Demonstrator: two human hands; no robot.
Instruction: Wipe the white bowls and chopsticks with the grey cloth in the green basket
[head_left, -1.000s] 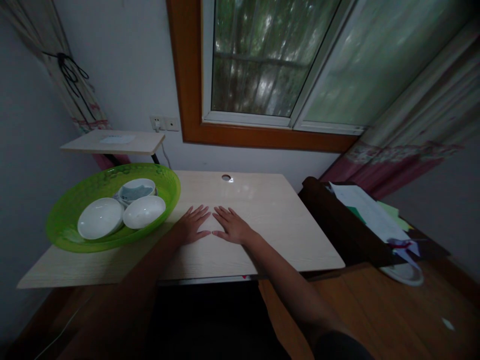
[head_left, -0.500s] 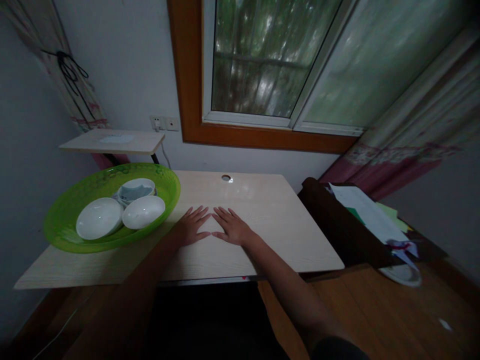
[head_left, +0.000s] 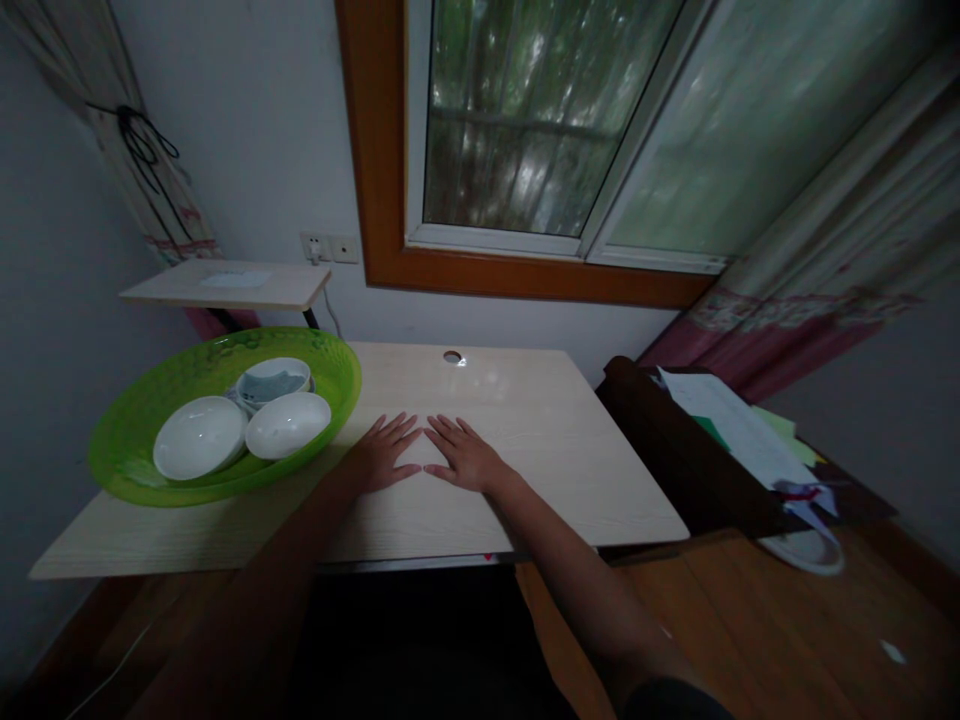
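Both hands rest palm down on a pale wood-grain desk (head_left: pixel 517 400), fingers spread. My left hand (head_left: pixel 381 455) lies just right of a large green plastic basin (head_left: pixel 120 465) and holds nothing. Beside it, my right hand (head_left: pixel 463 455) is flat on the desktop, also holding nothing; the fingertips of the two hands almost meet. In the basin sit a larger white bowl (head_left: pixel 199 438), a smaller white bowl (head_left: pixel 289 425), and behind them another bowl (head_left: pixel 274 365) with a grey-blue cloth (head_left: pixel 274 388) in it.
A small raised shelf (head_left: pixel 225 283) with a paper on it stands behind the basin. Right of the desk is a dark brown piece of furniture (head_left: pixel 675 450) carrying papers (head_left: pixel 735 430). A window (head_left: pixel 555 120) and wall sockets (head_left: pixel 328 248) are at the back.
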